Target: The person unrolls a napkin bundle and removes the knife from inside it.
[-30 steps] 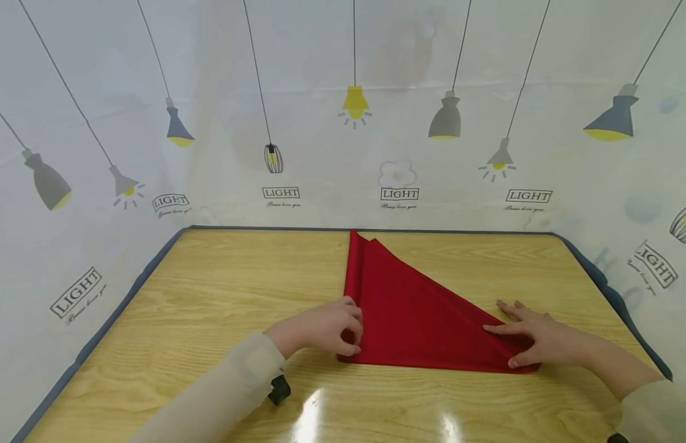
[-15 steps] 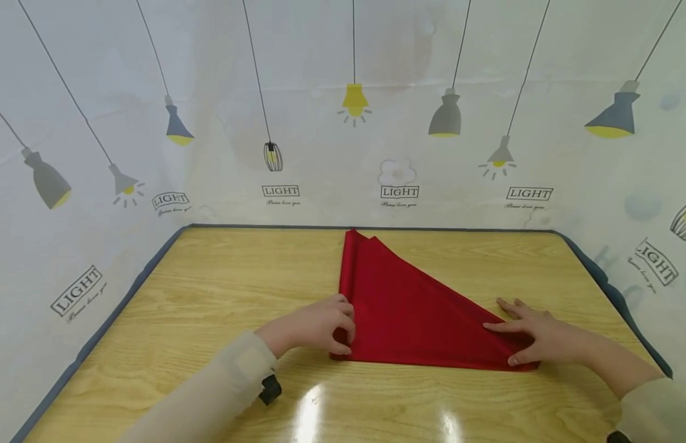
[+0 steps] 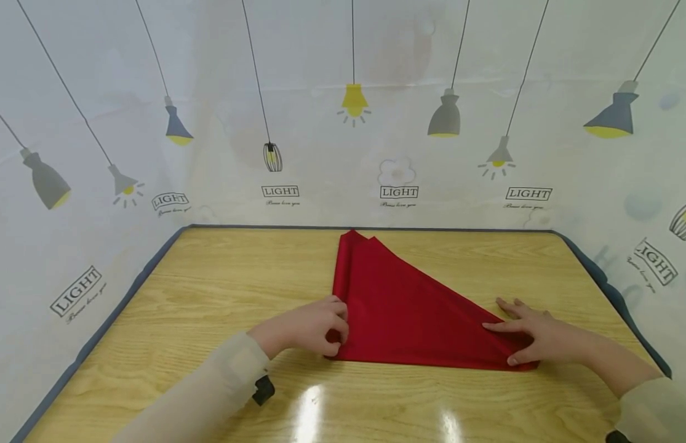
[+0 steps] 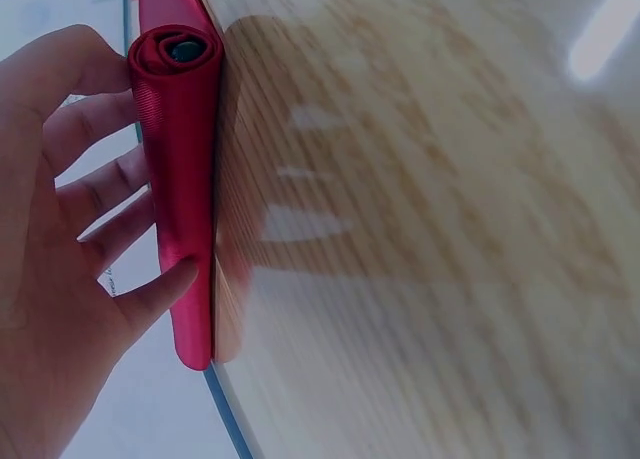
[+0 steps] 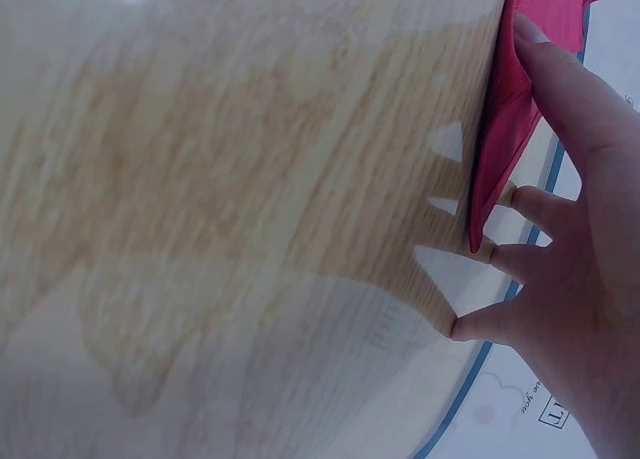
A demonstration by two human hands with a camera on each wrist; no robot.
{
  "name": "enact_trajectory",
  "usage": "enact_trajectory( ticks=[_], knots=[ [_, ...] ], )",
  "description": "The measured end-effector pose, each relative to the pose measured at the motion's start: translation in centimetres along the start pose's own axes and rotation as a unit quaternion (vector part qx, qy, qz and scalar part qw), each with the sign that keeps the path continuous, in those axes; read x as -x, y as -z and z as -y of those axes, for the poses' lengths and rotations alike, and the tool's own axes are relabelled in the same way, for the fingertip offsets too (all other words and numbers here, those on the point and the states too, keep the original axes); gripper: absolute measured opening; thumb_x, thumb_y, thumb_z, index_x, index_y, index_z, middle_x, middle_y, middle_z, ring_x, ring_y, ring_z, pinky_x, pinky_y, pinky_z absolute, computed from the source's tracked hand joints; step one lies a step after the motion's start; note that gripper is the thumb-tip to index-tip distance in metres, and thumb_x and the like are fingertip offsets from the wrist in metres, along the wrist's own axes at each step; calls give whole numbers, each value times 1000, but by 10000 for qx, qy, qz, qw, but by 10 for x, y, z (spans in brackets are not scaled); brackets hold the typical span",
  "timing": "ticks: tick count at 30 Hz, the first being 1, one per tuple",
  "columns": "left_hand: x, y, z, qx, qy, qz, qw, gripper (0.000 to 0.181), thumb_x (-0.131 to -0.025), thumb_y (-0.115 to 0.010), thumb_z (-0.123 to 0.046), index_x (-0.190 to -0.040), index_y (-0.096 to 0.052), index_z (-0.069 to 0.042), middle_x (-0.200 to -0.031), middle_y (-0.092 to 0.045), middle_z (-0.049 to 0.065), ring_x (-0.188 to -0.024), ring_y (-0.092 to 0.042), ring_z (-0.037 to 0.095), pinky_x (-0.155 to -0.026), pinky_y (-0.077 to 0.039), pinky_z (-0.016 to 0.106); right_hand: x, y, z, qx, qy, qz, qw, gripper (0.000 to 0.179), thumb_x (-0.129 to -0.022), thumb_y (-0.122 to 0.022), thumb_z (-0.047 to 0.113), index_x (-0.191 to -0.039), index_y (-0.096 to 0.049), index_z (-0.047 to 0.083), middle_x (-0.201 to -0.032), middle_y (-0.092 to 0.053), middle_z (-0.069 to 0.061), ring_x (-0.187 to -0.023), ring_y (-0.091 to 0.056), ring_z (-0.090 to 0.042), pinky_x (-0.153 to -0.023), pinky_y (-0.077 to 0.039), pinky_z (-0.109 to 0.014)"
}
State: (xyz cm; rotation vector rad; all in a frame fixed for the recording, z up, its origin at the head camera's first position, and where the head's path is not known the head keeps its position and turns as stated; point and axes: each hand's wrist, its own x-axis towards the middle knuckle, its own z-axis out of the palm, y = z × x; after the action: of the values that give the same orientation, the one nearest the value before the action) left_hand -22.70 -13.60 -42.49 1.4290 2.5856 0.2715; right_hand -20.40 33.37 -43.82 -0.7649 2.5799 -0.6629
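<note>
Left wrist alone shows red cloth (image 4: 182, 129) coiled round something dark (image 4: 186, 51).

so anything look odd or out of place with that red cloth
Yes: a dark round tip shows in the rolled end of the red cloth, beside the left hand. It stands out against the red; I can't tell what it is.

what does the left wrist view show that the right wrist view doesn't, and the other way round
Only the left wrist view shows the left hand at the rolled part of the red cloth, and the roll's spiral end with something dark inside. Only the right wrist view shows the cloth's pointed corner beside the right hand. Both show red cloth, wood-grain table and blue edging.
</note>
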Motion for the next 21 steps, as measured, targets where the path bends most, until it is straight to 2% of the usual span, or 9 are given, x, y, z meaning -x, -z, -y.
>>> enact_trajectory(
  ticks=[3,7,13,21],
  knots=[
    [2,-1,0,-71,37,-18,10000,12,-86,-72,-31,-77,-66,-26,-90,-47,-10,-90,-39,9,-76,-39,22,0,0,0,-7,19,9,10000,63,-80,-75,45,-138,-58,25,-153,-19,-31,-135,-6,-60,-89,-2,-82],
    [4,1,-2,-97,126,-9,9999,23,-83,-76,-44,-75,-63,-27,-88,-45,-11,-89,-39,9,-75,-39,22,0,-1,0,-35,-23,4,10000,63,-80,-76,44,-138,-58,25,-153,-19,-30,-136,-5,-60,-90,-1,-82],
    [8,2,-2,-35,179,-17,9998,24,-81,-78,-43,-76,-63,-26,-88,-45,-12,-90,-39,9,-75,-39,21,-1,-1,-1,15,17,27,10000,63,-80,-76,43,-138,-58,25,-153,-19,-31,-135,-6,-61,-89,-2,-83],
    [15,-1,2,83,61,-200,9997,21,-82,-79,-35,-79,-62,-23,-97,-47,-9,-99,-40,10,-82,-41,23,-1,-1,1,73,-33,22,10000,63,-80,-76,44,-138,-58,25,-153,-19,-30,-135,-6,-60,-90,-1,-83]
  ],
)
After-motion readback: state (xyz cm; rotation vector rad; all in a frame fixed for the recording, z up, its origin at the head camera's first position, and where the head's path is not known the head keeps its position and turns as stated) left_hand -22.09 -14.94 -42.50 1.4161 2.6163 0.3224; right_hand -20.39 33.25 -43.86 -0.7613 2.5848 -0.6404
